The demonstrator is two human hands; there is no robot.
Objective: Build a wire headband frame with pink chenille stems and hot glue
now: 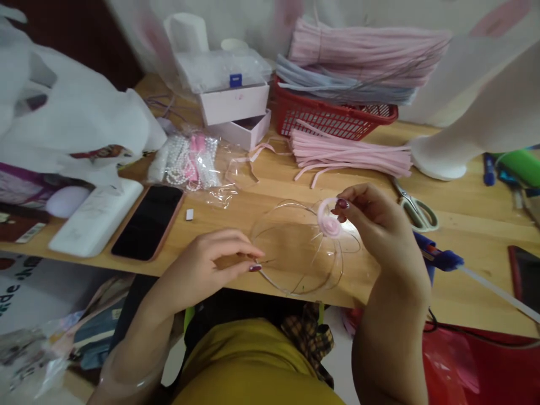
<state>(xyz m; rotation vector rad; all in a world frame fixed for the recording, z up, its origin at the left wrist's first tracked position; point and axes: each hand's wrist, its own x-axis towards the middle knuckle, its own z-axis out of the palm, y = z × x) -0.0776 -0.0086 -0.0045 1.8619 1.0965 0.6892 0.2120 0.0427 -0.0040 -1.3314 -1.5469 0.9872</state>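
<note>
My left hand (pixel 221 261) pinches the near left part of a thin wire hoop (pixel 276 288) between thumb and fingertips. The hoop is held over the front of the wooden table (pixel 236 216), with several fine wire ends sticking out inside it. At its right side sits a pink pipe cleaner (pixel 330 226) curled into a small spiral. The thumb and fingers of my right hand (pixel 371 216) close on the loose end of this pipe cleaner. A clear, shiny piece behind the spiral is too blurred to name.
Scissors (pixel 417 211) and a blue glue gun (pixel 441 259) lie to the right. Pink pipe cleaners (pixel 350 152) lie before a red basket (pixel 333 115) stacked with more bundles. A phone (pixel 147 222), a white power bank (pixel 97 216) and bagged beads (pixel 189 160) are on the left.
</note>
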